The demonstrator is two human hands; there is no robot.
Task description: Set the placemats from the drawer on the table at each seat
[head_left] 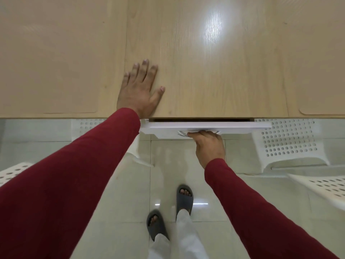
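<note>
The drawer (205, 125) under the near edge of the table (233, 71) is seen only slightly pulled out, a narrow dark gap showing between its white front and the table edge. The handle (197, 133) at the middle of the front is gripped by the right hand (210, 144), fingers curled under it. The left hand (139, 90) is laid flat on the tabletop just left of the drawer, fingers straight and spread, nothing held.

Two placemats are already seen on the table: one (48, 71) at the left seat, one (323, 111) at the far right, only its corner in view. Both are close to the table's colour and are easily missed.

What the drawer contains cannot be told; its inside is hidden by the front panel and the tabletop, so no further placemats can be confirmed there.

Several risks can be judged. If the drawer is jerked, it may be pulled right off its runners. If it is closed carelessly, the right fingers could be pinched under the front. The body stands close, so the drawer's travel may be blocked. The white perforated chairs (287, 143) at right could be knocked.
</note>
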